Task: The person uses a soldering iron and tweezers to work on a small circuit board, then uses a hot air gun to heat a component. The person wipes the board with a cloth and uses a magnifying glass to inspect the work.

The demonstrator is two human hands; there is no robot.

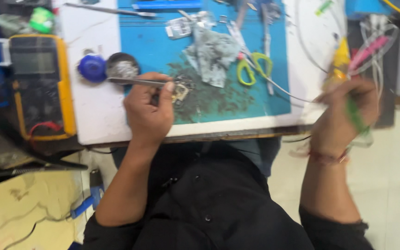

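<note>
Left hand fingers grip thin metal tweezers over small circuit board | right hand fingers clasp yellow-handled soldering iron | white bench

Blue mat, yellow multimeter, green-handled scissors, blue lid.

A meter lies off the counter's left edge. A mat covers the counter's middle; on it lie a cloth, scissors to its right, and probably a small circuit board toward the front edge.
</note>
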